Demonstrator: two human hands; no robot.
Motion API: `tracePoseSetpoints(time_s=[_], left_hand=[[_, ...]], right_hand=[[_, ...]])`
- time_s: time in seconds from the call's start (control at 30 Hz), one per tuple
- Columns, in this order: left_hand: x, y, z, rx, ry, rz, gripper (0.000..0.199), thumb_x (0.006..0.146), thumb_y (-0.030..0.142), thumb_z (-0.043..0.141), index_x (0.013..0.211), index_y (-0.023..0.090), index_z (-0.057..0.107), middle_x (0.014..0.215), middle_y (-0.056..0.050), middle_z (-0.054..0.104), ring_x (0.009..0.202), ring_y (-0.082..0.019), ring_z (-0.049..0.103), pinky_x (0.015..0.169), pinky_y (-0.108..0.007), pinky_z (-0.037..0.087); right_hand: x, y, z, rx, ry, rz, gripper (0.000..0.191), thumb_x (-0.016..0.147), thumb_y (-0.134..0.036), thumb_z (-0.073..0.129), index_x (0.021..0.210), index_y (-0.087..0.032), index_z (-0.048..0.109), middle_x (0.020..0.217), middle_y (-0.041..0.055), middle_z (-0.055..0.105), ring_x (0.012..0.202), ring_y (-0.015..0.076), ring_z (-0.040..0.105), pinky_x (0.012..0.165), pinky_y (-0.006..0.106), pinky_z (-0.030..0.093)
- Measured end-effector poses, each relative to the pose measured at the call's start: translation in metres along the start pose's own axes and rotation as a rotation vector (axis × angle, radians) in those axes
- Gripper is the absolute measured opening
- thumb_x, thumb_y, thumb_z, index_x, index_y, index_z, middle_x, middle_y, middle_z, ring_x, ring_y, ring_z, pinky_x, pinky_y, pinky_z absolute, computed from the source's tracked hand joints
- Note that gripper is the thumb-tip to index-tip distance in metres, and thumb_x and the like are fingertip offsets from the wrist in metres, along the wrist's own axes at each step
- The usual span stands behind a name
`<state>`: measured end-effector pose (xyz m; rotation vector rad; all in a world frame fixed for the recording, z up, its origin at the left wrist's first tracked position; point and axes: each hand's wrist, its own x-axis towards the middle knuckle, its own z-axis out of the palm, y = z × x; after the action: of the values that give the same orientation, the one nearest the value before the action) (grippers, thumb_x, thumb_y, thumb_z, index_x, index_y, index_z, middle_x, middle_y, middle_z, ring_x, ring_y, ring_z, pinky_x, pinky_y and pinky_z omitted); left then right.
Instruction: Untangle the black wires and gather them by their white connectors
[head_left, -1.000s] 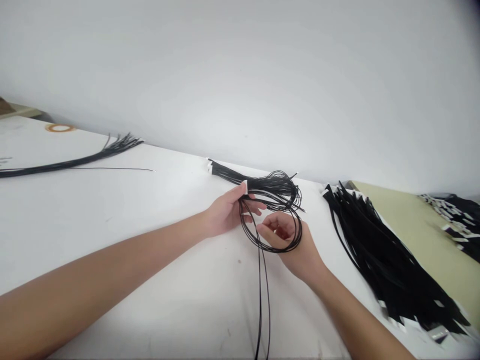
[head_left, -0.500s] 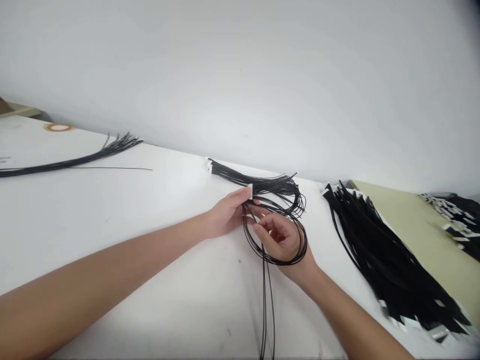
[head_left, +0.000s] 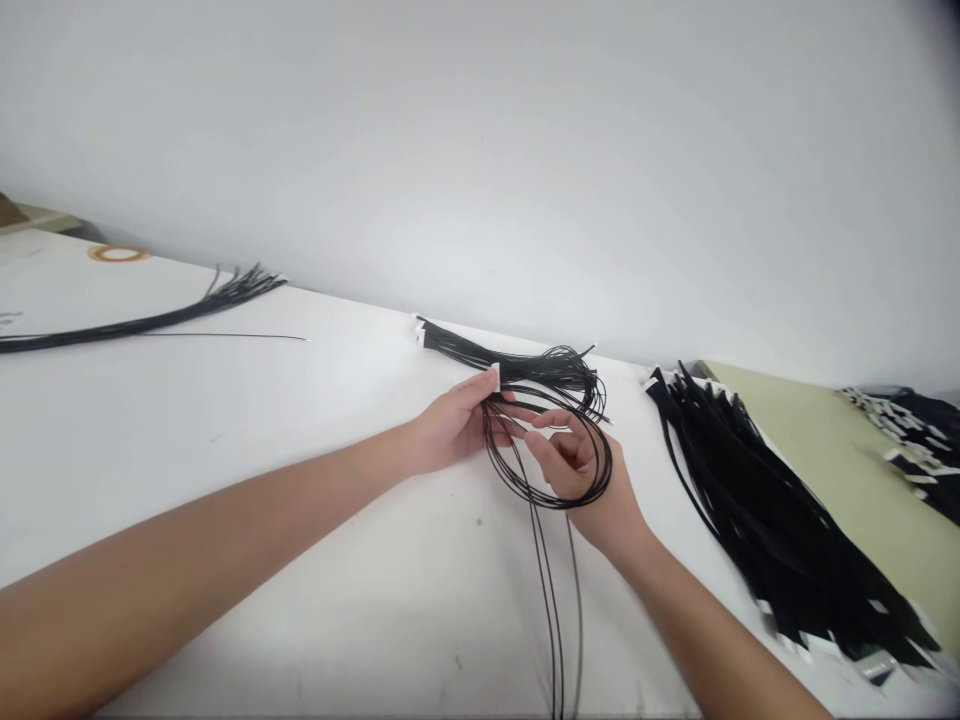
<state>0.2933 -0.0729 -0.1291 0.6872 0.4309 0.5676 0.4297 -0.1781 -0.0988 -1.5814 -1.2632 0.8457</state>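
Note:
A thin black cable is wound into a loose coil of several turns. My left hand pinches the coil's left side, with a white connector standing up by the thumb. From the coil, loose cable ends hang down past the table's front edge. My right hand is inside the right side of the coil, its fingers curled and the turns lying over it; part of its grip is hidden. Just behind both hands lies a bundle of black cables with white connectors at its left end.
A large pile of black cables lies at the right of the white table. Further right, more cables rest on a yellowish surface. Long black wires and an orange tape ring are at the left. A wall stands behind.
My right hand has shifted slightly up and right, its thumb moving away from the left hand. The hanging cable ends have swung to the right. My left hand keeps its hold.

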Motion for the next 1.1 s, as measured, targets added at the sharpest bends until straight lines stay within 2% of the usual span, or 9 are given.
tracePoseSetpoints(time_s=[0.1, 0.2, 0.3, 0.4, 0.53, 0.8, 0.87, 0.97, 1.1], left_hand=[[0.001, 0.001, -0.002, -0.029, 0.018, -0.013, 0.037, 0.084, 0.049, 0.053, 0.081, 0.013, 0.057, 0.084, -0.013, 0.071, 0.069, -0.018, 0.067, 0.064, -0.029, 0.050], [0.002, 0.002, -0.003, -0.040, 0.028, -0.012, 0.034, 0.085, 0.047, 0.052, 0.081, 0.013, 0.056, 0.084, -0.011, 0.070, 0.061, -0.016, 0.066, 0.059, -0.027, 0.050], [0.002, 0.002, -0.003, -0.039, 0.052, -0.016, 0.033, 0.086, 0.046, 0.051, 0.081, 0.014, 0.056, 0.081, -0.010, 0.070, 0.055, -0.014, 0.063, 0.056, -0.027, 0.049], [0.001, 0.002, -0.003, -0.036, 0.044, -0.015, 0.033, 0.085, 0.047, 0.052, 0.080, 0.014, 0.056, 0.078, -0.009, 0.070, 0.051, -0.013, 0.060, 0.053, -0.026, 0.047], [0.001, 0.002, -0.004, -0.024, 0.026, -0.005, 0.033, 0.084, 0.047, 0.054, 0.080, 0.014, 0.057, 0.073, -0.009, 0.068, 0.049, -0.013, 0.058, 0.051, -0.026, 0.045], [0.000, 0.003, -0.002, 0.021, 0.043, -0.023, 0.036, 0.084, 0.051, 0.052, 0.078, 0.015, 0.057, 0.066, -0.006, 0.066, 0.047, -0.012, 0.056, 0.050, -0.026, 0.041], [-0.001, 0.003, 0.000, 0.037, 0.057, -0.026, 0.037, 0.084, 0.051, 0.051, 0.077, 0.015, 0.057, 0.063, -0.006, 0.065, 0.046, -0.012, 0.055, 0.050, -0.026, 0.040], [-0.003, 0.004, 0.004, 0.061, 0.070, -0.027, 0.036, 0.084, 0.050, 0.052, 0.076, 0.015, 0.055, 0.060, -0.005, 0.063, 0.044, -0.011, 0.054, 0.050, -0.026, 0.039], [-0.004, 0.005, 0.007, 0.073, 0.069, -0.029, 0.035, 0.083, 0.050, 0.054, 0.075, 0.016, 0.054, 0.057, -0.004, 0.061, 0.043, -0.012, 0.054, 0.050, -0.026, 0.039]], right_hand=[[0.002, -0.005, -0.010, 0.265, -0.093, 0.136, 0.030, 0.070, -0.038, 0.070, 0.089, -0.021, 0.053, 0.045, -0.0109, 0.035, 0.038, 0.0052, 0.027, 0.037, 0.019, 0.023], [0.005, -0.008, -0.022, 0.548, -0.123, 0.198, 0.026, 0.069, -0.034, 0.070, 0.083, -0.021, 0.052, 0.046, -0.0121, 0.030, 0.037, 0.0032, 0.020, 0.036, 0.018, 0.021], [0.009, -0.010, -0.032, 0.743, -0.065, 0.221, 0.019, 0.072, -0.029, 0.067, 0.080, -0.021, 0.052, 0.050, -0.0111, 0.027, 0.039, 0.0034, 0.018, 0.037, 0.018, 0.020], [0.011, -0.012, -0.043, 0.881, 0.030, 0.144, 0.011, 0.076, -0.030, 0.059, 0.079, -0.021, 0.052, 0.054, -0.0090, 0.025, 0.041, 0.0057, 0.019, 0.037, 0.020, 0.023], [0.014, -0.011, -0.052, 0.990, 0.136, -0.044, 0.010, 0.074, -0.030, 0.052, 0.078, -0.021, 0.054, 0.062, -0.0048, 0.035, 0.046, 0.0079, 0.027, 0.039, 0.022, 0.026], [0.024, -0.007, -0.048, 0.922, 0.375, -0.100, 0.019, 0.077, -0.036, 0.065, 0.083, -0.022, 0.055, 0.064, -0.0080, 0.037, 0.046, 0.0025, 0.035, 0.040, 0.016, 0.032], [0.026, -0.004, -0.046, 0.895, 0.423, -0.128, 0.023, 0.076, -0.040, 0.067, 0.084, -0.022, 0.055, 0.067, -0.0077, 0.041, 0.049, 0.0025, 0.041, 0.045, 0.016, 0.039], [0.028, -0.002, -0.044, 0.915, 0.493, -0.138, 0.026, 0.074, -0.043, 0.068, 0.082, -0.021, 0.056, 0.080, -0.0048, 0.052, 0.065, 0.0045, 0.055, 0.066, 0.020, 0.052], [0.029, -0.002, -0.043, 0.996, 0.496, -0.140, 0.026, 0.073, -0.044, 0.069, 0.079, -0.022, 0.056, 0.078, -0.0049, 0.055, 0.088, 0.0098, 0.062, 0.090, 0.030, 0.051]])
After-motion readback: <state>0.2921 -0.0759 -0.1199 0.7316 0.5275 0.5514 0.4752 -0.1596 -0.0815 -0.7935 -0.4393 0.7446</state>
